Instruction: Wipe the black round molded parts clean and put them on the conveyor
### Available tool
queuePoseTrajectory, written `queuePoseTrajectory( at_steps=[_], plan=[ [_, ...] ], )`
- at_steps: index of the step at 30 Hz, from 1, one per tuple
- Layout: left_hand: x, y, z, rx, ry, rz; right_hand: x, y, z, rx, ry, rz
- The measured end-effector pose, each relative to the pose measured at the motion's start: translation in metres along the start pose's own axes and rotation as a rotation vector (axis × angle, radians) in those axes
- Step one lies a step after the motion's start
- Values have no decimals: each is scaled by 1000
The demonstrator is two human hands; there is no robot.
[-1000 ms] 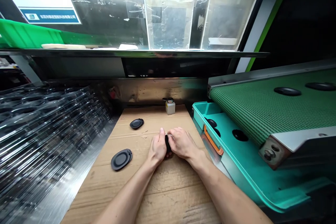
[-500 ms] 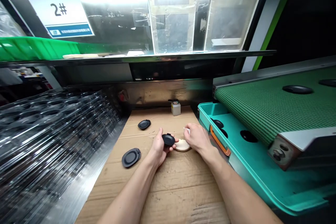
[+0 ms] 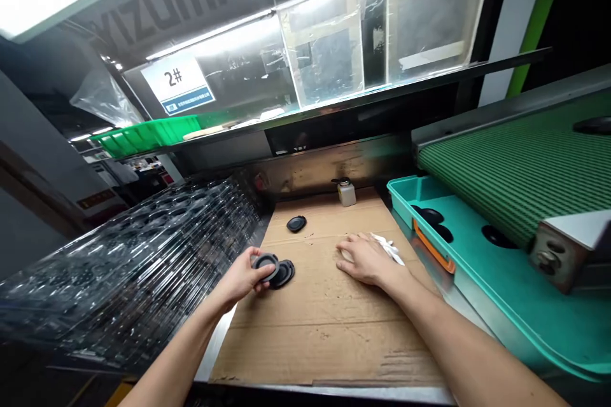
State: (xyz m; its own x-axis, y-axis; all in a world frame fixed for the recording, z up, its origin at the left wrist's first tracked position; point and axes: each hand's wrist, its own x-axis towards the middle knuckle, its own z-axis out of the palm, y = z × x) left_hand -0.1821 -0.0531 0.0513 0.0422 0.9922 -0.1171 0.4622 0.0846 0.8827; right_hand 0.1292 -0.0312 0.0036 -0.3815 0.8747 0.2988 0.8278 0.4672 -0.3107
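Head view: centre-left of the frame, our left hand (image 3: 245, 277) is pinching a dark disc (image 3: 264, 261) by its edge, seemingly leaving most of its face clear, overlapping a second disc (image 3: 286, 272); right of centre, our right hand (image 3: 365, 261) is covering a pale pad (image 3: 347, 256), its grip beyond our telling.

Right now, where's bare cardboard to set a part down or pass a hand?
Widest: the near half of the cardboard, between the forearms. Also the middle strip, bordered by the left hand's held black part and the right hand. Crowded: left, where another black part sits by the held one; right, with hand and white cloth near the teal bin.
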Motion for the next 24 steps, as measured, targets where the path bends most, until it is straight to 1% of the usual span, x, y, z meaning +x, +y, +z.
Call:
queuePoseTrajectory(
  at_steps=[2,4,6,9,13,14,18,19,21,24],
  plan=[
    [1,-11,3,84,4,-33,0,0,1,0,-1,11],
    [2,-15,10,180,5,-37,0,2,1,1,-5,19],
    [4,-11,14,294,-3,8,0,3,1,5,-5,22],
    [7,-3,17,490,-25,89,0,3,0,20,2,15],
    [14,4,21,707,56,127,1,4,1,40,24,7],
    [15,6,23,728,50,155,1,5,0,42,29,12],
    [20,10,26,770,-75,274,-1,8,-7,44,63,7],
    [22,9,25,782,-81,280,-2,9,-9,39,66,-8],
    [28,3,18,801,-49,259,-1,12,-13,22,56,-12],
    [44,-3,9,836,-42,230,4,17,-14,-19,46,57]
  ],
)
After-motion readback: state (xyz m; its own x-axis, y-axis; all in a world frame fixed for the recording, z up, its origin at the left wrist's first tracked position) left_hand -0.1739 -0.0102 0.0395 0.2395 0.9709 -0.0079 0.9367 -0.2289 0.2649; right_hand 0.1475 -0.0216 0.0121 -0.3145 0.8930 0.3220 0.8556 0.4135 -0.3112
